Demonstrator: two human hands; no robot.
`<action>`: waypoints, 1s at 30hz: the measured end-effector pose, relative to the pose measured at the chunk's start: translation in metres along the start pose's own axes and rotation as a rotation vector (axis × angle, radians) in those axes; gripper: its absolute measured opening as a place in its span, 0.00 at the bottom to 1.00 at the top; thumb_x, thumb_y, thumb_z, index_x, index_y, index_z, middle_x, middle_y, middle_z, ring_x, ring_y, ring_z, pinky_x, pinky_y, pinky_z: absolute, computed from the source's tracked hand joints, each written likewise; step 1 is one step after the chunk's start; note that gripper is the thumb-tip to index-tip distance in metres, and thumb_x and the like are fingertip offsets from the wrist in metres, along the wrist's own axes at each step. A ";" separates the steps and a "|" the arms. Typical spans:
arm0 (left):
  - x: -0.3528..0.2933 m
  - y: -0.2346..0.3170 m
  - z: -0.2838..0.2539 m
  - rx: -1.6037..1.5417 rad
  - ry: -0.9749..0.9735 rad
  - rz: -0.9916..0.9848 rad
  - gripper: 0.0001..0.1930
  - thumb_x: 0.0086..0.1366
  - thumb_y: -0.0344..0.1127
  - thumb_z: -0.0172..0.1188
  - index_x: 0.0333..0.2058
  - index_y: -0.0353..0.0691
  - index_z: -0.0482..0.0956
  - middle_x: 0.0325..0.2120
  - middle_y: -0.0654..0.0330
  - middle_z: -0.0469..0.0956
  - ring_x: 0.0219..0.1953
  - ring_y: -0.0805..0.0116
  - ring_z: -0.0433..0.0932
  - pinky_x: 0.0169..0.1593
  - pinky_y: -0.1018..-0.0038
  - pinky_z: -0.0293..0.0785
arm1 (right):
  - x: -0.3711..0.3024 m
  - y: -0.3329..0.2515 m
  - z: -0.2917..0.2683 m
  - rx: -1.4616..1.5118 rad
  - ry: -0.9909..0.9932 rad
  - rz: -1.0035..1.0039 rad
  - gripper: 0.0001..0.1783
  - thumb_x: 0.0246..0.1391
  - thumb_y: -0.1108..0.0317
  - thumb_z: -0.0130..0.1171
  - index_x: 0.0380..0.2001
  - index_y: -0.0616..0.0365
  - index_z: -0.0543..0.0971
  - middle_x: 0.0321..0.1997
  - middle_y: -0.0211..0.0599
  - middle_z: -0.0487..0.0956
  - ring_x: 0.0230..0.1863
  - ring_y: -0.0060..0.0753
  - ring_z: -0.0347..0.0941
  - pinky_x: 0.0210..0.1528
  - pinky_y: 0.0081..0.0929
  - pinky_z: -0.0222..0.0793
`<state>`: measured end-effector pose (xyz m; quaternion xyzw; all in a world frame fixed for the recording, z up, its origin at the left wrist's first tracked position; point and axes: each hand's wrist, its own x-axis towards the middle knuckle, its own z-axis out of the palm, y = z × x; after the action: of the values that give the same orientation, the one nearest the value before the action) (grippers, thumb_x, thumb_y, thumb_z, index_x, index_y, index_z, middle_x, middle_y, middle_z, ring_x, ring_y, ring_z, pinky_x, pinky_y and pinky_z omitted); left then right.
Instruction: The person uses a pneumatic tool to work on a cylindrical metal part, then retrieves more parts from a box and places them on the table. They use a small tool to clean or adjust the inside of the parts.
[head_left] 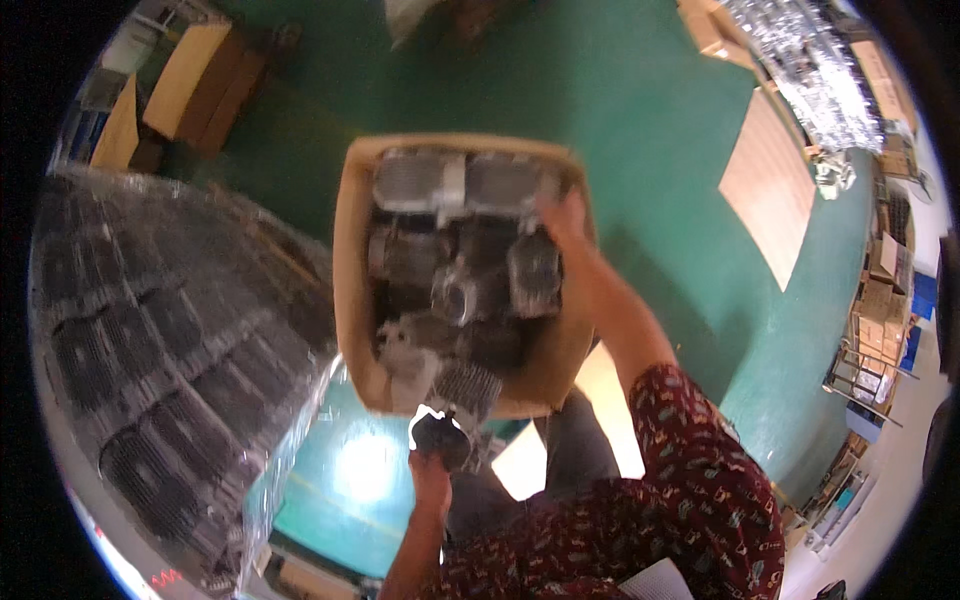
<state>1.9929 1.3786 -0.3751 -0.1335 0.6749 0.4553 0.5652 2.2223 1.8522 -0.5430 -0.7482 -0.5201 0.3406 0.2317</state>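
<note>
An open cardboard box (350, 270) is in front of me, with several grey finned metal castings (420, 182) inside it. At the near edge of the box, my left hand (431, 480) is closed round the dark rounded end of a finned metal casting (467, 388). That casting's finned body tilts over the box rim. My right hand (566, 215) reaches in over the box's right wall, against the far right casting. Its fingers are smeared by motion, so I cannot tell whether they grip that piece.
Large finned metal parts lie in rows under clear film on a stack (150, 350) at the left. Cardboard boxes (190, 85) stand at the far left. A flat tan sheet (770, 185) lies on the green floor at the right, near shiny silver-wrapped goods (815, 70).
</note>
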 end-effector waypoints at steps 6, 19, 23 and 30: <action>-0.029 0.003 -0.033 -0.084 -0.028 0.028 0.13 0.68 0.25 0.56 0.51 0.43 0.75 0.45 0.61 0.79 0.45 0.66 0.79 0.47 0.67 0.78 | 0.020 -0.021 0.018 0.465 -0.200 0.286 0.36 0.49 0.59 0.77 0.53 0.71 0.74 0.49 0.41 0.80 0.46 0.36 0.77 0.45 0.37 0.74; -0.020 0.019 -0.056 -0.060 0.046 0.044 0.09 0.72 0.28 0.54 0.49 0.45 0.72 0.40 0.62 0.77 0.40 0.65 0.79 0.41 0.68 0.79 | -0.130 -0.110 -0.048 0.045 -0.148 -0.246 0.14 0.55 0.67 0.67 0.37 0.62 0.73 0.35 0.46 0.79 0.38 0.53 0.75 0.41 0.46 0.69; -0.007 0.012 -0.112 0.338 0.026 0.207 0.12 0.70 0.28 0.54 0.51 0.38 0.73 0.46 0.59 0.78 0.46 0.65 0.78 0.50 0.65 0.77 | -0.186 -0.100 -0.088 -0.353 -0.232 -0.519 0.13 0.53 0.69 0.65 0.34 0.60 0.70 0.36 0.48 0.75 0.41 0.60 0.74 0.40 0.50 0.69; -0.033 0.082 -0.153 0.253 -0.117 0.163 0.20 0.62 0.26 0.53 0.54 0.34 0.71 0.45 0.56 0.78 0.44 0.65 0.79 0.42 0.70 0.79 | -0.286 -0.136 -0.148 -0.577 -0.520 -1.041 0.10 0.47 0.73 0.60 0.34 0.59 0.72 0.38 0.45 0.75 0.43 0.53 0.75 0.46 0.46 0.72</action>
<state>1.8483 1.2952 -0.3164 0.0207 0.7014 0.4182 0.5768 2.1839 1.6335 -0.2728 -0.3236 -0.9244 0.2005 0.0228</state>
